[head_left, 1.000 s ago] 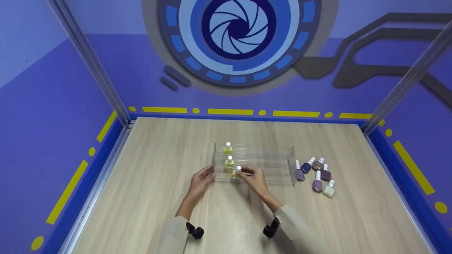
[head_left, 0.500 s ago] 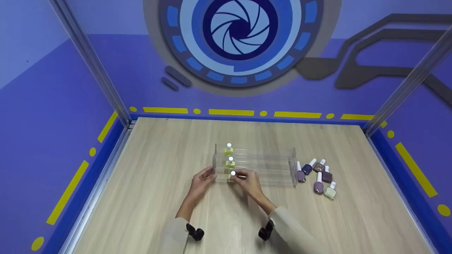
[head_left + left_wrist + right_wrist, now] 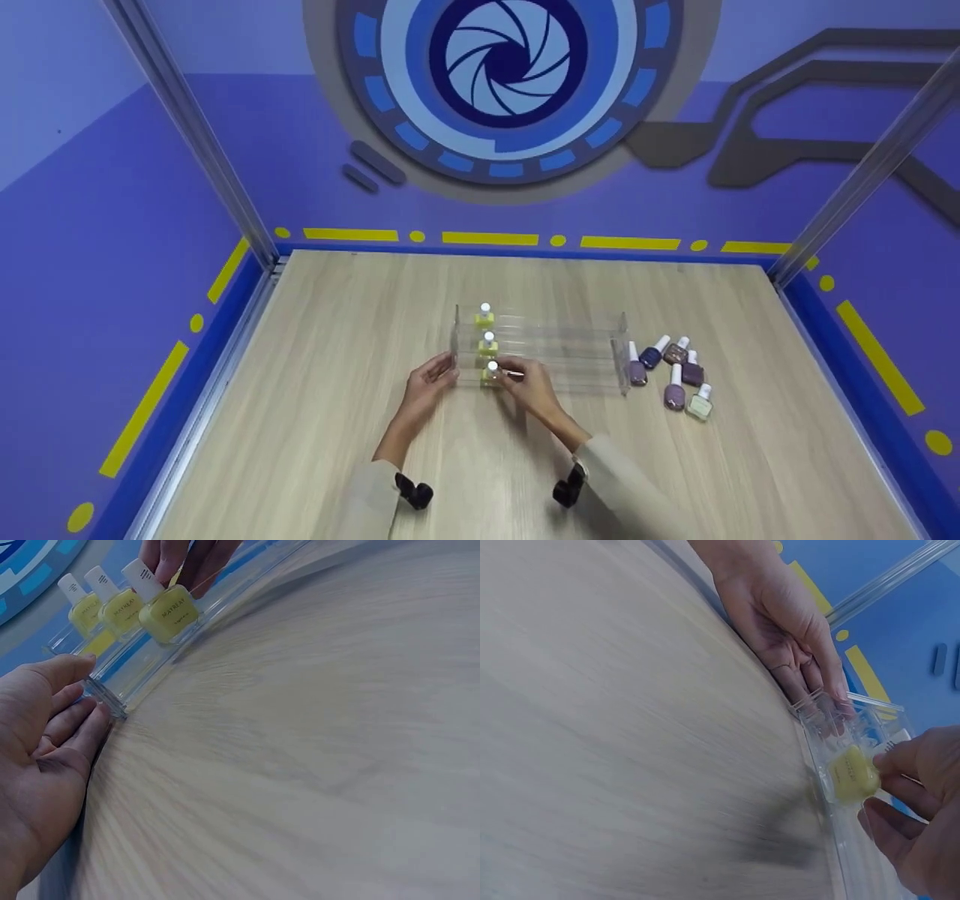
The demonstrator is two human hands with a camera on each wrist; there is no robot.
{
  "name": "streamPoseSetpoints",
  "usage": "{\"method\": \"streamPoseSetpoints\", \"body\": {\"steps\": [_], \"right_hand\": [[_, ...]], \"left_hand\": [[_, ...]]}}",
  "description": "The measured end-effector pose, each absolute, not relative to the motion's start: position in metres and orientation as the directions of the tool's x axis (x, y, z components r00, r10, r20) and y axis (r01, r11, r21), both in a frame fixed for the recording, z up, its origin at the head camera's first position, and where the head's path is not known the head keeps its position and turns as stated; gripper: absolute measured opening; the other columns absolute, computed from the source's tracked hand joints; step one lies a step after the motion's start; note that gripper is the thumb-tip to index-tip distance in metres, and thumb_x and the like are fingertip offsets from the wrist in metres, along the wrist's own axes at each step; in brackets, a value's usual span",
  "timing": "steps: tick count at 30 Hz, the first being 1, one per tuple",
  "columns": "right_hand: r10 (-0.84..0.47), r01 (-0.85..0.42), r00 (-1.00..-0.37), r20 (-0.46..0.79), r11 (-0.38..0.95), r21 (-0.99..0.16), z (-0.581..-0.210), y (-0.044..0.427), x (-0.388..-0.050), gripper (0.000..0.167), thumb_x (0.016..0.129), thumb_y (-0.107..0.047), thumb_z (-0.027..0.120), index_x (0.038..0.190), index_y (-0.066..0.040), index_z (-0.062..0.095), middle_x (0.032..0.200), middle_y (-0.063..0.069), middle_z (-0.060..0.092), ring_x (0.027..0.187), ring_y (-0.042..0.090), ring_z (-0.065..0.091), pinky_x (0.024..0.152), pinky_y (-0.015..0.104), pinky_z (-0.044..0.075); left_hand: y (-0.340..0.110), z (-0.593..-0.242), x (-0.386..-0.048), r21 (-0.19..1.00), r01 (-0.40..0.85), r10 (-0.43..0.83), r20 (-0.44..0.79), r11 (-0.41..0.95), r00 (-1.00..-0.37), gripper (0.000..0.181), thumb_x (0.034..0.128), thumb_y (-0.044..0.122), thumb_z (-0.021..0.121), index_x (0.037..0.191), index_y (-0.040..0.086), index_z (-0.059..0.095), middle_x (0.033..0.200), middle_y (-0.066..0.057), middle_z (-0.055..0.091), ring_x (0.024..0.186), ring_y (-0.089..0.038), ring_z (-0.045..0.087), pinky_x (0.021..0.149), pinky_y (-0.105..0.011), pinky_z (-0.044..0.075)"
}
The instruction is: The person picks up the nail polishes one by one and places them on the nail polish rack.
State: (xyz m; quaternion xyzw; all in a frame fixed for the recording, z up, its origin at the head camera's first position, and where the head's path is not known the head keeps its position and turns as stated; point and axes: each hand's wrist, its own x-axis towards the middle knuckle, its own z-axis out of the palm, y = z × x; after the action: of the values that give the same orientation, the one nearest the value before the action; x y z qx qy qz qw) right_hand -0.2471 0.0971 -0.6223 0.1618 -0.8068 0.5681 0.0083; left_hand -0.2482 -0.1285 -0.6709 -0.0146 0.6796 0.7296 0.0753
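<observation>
In the head view my right hand [image 3: 531, 384] is at the front yellow nail polish bottle [image 3: 491, 373], fingertips at its white cap. The right wrist view has a fingertip against the bottle [image 3: 853, 774] near its neck; the cap is partly covered. This bottle stands upright on the lowest tier of a clear stepped rack [image 3: 555, 367]. Two matching bottles, the middle one [image 3: 488, 345] and the rear one [image 3: 484, 315], stand on the tiers behind. My left hand [image 3: 45, 757] touches the rack's left end with thumb and fingers loosely extended.
Right of the rack several nail polish bottles lie on the wooden table [image 3: 330, 315], among them a navy one [image 3: 654, 352], a mauve one [image 3: 674, 390] and a pale green one [image 3: 700, 403]. Blue walls [image 3: 225, 135] and metal posts [image 3: 202, 142] border the table.
My right hand has shifted left and slightly toward me with the front yellow bottle, which now lines up with the two behind it. My left hand has stayed at the rack's end.
</observation>
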Motion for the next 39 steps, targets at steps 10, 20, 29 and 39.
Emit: {"method": "streamPoseSetpoints", "body": {"steps": [10, 20, 29, 39], "right_hand": [[-0.216, -0.207, -0.966, 0.140, 0.331, -0.921, -0.598, 0.139, -0.241, 0.022, 0.094, 0.003, 0.066, 0.114, 0.013, 0.069, 0.107, 0.029, 0.074, 0.098, 0.041, 0.073, 0.082, 0.031, 0.064], [0.046, -0.062, -0.996, 0.079, 0.295, -0.954, -0.566, 0.252, -0.237, 0.021, 0.097, 0.005, 0.062, 0.115, 0.016, 0.068, 0.100, 0.033, 0.073, 0.071, 0.005, 0.070, 0.066, 0.021, 0.062], [0.258, 0.065, -0.964, 0.065, 0.466, -0.883, -0.558, 0.355, -0.239, 0.025, 0.099, -0.003, 0.061, 0.117, 0.013, 0.069, 0.084, 0.000, 0.078, 0.067, -0.006, 0.066, 0.063, 0.014, 0.059], [0.362, 0.323, -0.918, -0.159, 0.455, -0.830, -0.594, 0.407, -0.224, 0.033, 0.102, -0.009, 0.056, 0.121, 0.016, 0.064, 0.080, -0.002, 0.077, 0.067, 0.001, 0.070, 0.061, 0.021, 0.062]], "left_hand": [[-0.128, -0.666, -0.250, 0.982, -0.158, 0.109, -0.147, -0.102, -0.983, 0.058, 0.1011, 0.013, 0.064, 0.152, -0.003, 0.042, 0.159, -0.024, 0.042, 0.149, -0.037, 0.041, 0.112, -0.032, 0.051], [-0.132, -0.657, -0.262, 0.938, -0.251, 0.059, -0.244, -0.238, -0.968, 0.055, 0.1029, 0.016, 0.062, 0.153, 0.001, 0.042, 0.162, -0.019, 0.040, 0.153, -0.033, 0.036, 0.125, -0.040, 0.036], [-0.135, -0.655, -0.274, 0.941, -0.234, 0.137, -0.205, -0.245, -0.969, 0.062, 0.1039, 0.020, 0.061, 0.157, 0.002, 0.035, 0.165, -0.018, 0.033, 0.155, -0.030, 0.031, 0.128, -0.039, 0.031], [-0.141, -0.662, -0.273, 0.952, -0.245, 0.222, -0.203, -0.184, -0.954, 0.061, 0.1014, 0.021, 0.065, 0.153, 0.000, 0.042, 0.161, -0.020, 0.041, 0.151, -0.031, 0.038, 0.127, -0.042, 0.033]]}}
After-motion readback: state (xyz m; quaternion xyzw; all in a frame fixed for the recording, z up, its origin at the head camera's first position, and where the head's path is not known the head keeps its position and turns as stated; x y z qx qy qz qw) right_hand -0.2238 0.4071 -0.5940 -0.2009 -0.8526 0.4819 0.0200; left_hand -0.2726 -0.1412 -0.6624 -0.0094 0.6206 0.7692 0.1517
